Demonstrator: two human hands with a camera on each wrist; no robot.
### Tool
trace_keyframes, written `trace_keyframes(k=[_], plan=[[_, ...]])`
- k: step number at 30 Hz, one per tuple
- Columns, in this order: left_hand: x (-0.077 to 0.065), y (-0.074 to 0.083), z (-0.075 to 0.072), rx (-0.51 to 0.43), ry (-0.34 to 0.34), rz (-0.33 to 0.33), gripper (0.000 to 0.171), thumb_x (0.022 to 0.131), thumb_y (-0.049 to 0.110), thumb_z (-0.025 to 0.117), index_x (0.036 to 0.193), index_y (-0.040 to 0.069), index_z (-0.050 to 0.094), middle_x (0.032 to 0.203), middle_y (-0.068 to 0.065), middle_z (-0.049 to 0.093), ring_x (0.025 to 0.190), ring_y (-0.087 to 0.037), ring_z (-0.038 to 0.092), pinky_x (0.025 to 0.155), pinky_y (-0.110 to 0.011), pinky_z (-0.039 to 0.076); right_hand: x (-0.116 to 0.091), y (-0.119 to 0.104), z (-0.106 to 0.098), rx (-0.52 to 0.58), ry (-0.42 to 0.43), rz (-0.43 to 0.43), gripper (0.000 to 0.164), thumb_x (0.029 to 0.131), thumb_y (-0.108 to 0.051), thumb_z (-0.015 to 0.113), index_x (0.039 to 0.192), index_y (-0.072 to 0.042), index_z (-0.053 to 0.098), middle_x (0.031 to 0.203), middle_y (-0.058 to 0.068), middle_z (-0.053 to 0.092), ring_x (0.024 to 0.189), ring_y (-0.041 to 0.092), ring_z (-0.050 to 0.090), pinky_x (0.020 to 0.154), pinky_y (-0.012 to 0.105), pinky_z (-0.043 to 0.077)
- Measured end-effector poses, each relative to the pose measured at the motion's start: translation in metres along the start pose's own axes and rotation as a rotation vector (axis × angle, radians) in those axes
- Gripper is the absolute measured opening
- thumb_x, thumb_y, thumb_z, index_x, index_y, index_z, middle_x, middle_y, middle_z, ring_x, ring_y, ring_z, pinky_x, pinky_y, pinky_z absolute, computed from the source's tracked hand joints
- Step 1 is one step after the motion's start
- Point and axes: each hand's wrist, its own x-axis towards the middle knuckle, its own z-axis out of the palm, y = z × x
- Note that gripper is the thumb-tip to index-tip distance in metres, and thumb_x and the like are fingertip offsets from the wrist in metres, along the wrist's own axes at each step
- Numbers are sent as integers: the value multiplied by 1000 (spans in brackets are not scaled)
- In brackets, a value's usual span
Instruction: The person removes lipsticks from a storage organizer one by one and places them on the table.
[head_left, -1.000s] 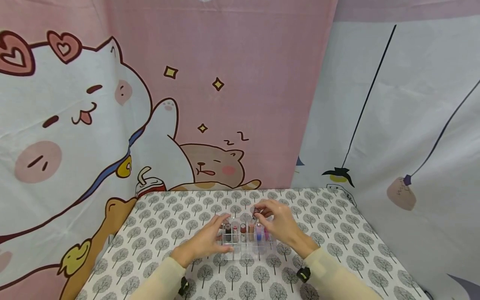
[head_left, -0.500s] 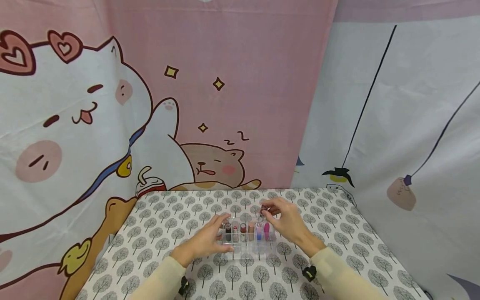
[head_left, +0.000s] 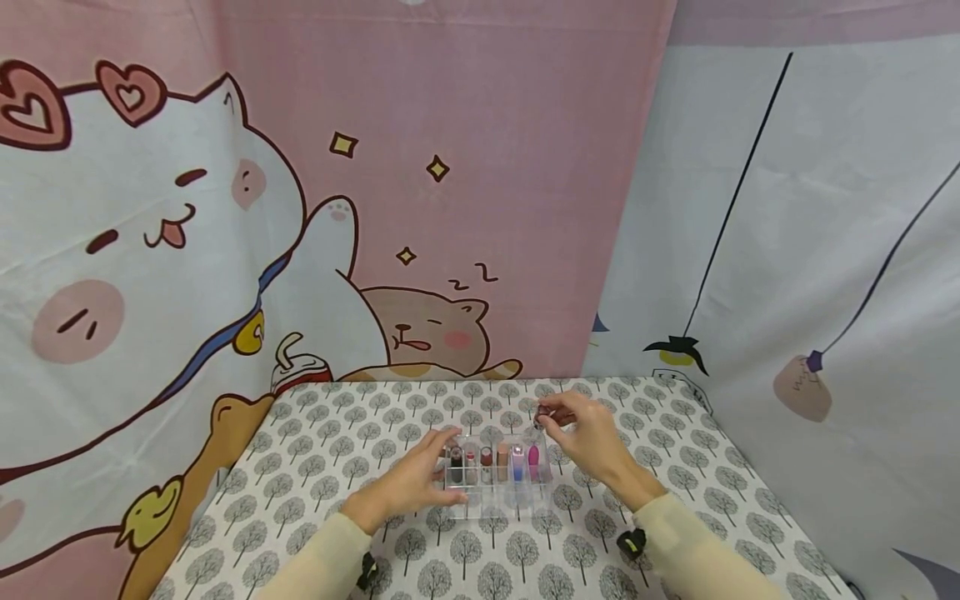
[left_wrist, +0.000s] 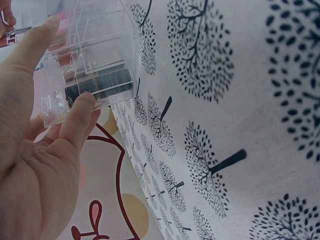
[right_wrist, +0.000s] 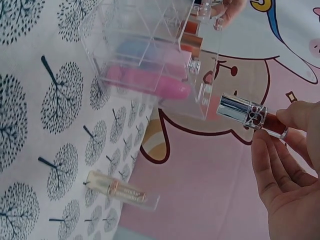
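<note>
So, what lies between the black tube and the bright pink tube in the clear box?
The head view shows four there: a tube with some red, a dark-red-topped tube, a peach tube and a blue-and-lilac tube.

We saw a silver and red-brown lip gloss (right_wrist: 254, 116), a magenta tube (head_left: 534, 462) and a black-and-white tree-patterned cloth (head_left: 678, 467).

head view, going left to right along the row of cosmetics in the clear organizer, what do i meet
Black tube, small tube with red showing, brownish-red-topped tube, peach tube, pale purple-and-blue item, magenta item.
</note>
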Motion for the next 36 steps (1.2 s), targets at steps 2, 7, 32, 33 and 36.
trace_keyframes(k=[2, 7, 32, 33, 36], plan=[[0, 0, 0, 0, -1, 0, 118, 95, 42, 100, 185, 22, 26, 174, -19, 48, 136, -45, 78, 111, -46, 72, 0, 2, -3, 3, 8, -7, 24, 97, 3, 91, 120, -1, 84, 106, 10, 86, 84, 19, 84, 75, 31, 76], [0, -2, 1, -4, -4, 0, 117, 95, 41, 99, 185, 22, 26, 174, -18, 48, 136, -46, 77, 111, -47, 72, 0, 8, -10, -12, 23, 1, 22, 99, 1, 90, 119, -3, 85, 104, 7, 86, 83, 19, 84, 73, 32, 76], [-1, -1, 0, -33, -3, 5, 119, 94, 42, 99, 185, 25, 26, 175, -21, 47, 138, -50, 76, 111, -48, 72, -4, 44, -41, -119, 66, 83, 26, 98, 1, 90, 124, -1, 84, 107, 13, 86, 83, 25, 84, 74, 35, 76], [-1, -1, 0, -35, -3, 5, 119, 94, 42, 99, 185, 25, 26, 175, -21, 47, 138, -51, 76, 111, -48, 72, -4, 45, -42, -118, 67, 83, 26, 98, 1, 90, 124, -1, 84, 106, 14, 86, 82, 25, 84, 74, 34, 76], [-1, -2, 1, -39, -4, 4, 119, 94, 42, 99, 185, 25, 26, 175, -21, 47, 138, -51, 76, 111, -48, 72, -6, 50, -43, -123, 70, 83, 26, 97, 3, 89, 123, 0, 84, 105, 14, 87, 82, 25, 84, 74, 34, 76]])
